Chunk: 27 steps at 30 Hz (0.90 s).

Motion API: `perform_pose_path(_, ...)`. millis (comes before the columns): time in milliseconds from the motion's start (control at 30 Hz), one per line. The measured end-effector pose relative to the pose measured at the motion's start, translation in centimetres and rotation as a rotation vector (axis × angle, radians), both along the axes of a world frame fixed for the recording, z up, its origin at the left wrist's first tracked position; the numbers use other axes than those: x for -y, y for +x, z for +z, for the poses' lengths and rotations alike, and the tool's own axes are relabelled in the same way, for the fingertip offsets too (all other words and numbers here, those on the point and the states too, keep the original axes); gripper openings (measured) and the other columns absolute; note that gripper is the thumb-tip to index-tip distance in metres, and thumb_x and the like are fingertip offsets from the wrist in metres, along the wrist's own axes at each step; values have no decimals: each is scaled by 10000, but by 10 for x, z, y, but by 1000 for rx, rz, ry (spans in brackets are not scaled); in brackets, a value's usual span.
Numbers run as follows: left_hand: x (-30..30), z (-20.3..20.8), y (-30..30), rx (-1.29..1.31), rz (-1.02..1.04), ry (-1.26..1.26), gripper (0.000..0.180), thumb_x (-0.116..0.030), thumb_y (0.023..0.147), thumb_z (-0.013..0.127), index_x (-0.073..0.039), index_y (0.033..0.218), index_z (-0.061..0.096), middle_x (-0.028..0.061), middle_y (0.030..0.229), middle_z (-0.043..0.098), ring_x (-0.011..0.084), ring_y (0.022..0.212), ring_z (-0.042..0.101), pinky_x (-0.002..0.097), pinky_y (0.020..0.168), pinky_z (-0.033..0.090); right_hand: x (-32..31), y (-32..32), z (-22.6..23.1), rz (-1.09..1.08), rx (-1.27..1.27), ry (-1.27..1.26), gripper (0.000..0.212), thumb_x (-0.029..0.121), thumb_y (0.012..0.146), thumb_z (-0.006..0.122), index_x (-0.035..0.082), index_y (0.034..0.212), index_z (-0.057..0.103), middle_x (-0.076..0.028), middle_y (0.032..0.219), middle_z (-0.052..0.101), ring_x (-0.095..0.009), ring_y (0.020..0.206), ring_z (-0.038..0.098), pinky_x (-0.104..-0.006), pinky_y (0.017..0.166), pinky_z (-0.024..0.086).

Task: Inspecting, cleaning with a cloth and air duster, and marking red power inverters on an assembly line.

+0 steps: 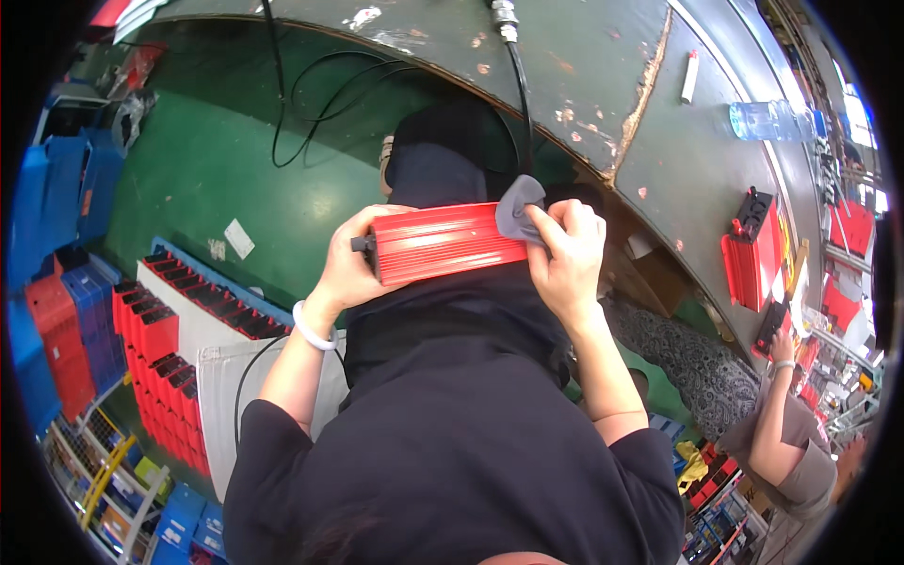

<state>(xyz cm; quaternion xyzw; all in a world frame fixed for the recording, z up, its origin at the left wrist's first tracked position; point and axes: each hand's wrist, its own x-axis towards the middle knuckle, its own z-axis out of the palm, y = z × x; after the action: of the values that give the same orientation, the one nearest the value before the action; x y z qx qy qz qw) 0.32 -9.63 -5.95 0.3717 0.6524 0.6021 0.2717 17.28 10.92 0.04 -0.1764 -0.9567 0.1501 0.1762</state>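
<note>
1. i am looking down on a long red box with a ribbed top; it is lying crosswise over the wearer's dark clothes, tilting slightly, and i am not able to tell whether the lap is supporting it.

2. the left hand is holding the box's left end, thumb and fingers spreading wide across its width. if that hold is loosening, the smooth casing could be sliding out and falling toward the green floor.

3. the right hand is pinching a gray cloth narrowly against the right end. i am not seeing whether its hidden fingers are also bearing weight; if not, the box could be tipping down on that side.

4. the cloth is bunching over the end's edge. a sharp corner could be snagging it, and a hard tug could be twisting the box out of the left hand.

5. a black knob is sticking out beside the left palm; careless pressure there could be bending it.

6. the worn table is standing near the right hand, and a black cable is hanging past its edge. a wide swing could be scraping the casing or catching that cable.
</note>
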Motion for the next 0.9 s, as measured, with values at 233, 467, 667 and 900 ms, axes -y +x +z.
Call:
perform_pose_path(233,-8,13,6,-171,22,-82,529,-129,592,836,-60,1064,606,97,1001,666,250,902,660,337,807,513,48,-29,10,158,-19,81,263,111,628,644,30,873,594,-93,903,510,-260,846,513,-401,753,382)
perform_pose_path(467,-2,2,5,-137,92,-49,681,-169,585,840,-32,1186,553,126,1055,649,278,965,646,350,854,501,68,-74,26,419,-72,-51,375,72,680,619,18,1050,595,-67,898,514,-232,816,521,-359,730,380)
perform_pose_path(667,3,11,4,-72,19,-103,575,-159,583,865,-45,1078,596,92,989,664,218,901,659,315,826,507,11,-32,27,296,121,33,160,107,682,591,140,834,626,-41,788,499,-232,770,548,-376,647,377)
perform_pose_path(900,1,-3,-3,-29,37,-75,668,-143,564,877,-25,1138,558,85,1002,665,175,942,646,317,868,493,-42,21,2,39,396,120,195,65,695,572,118,840,689,-74,778,538,-255,788,573,-394,702,426)
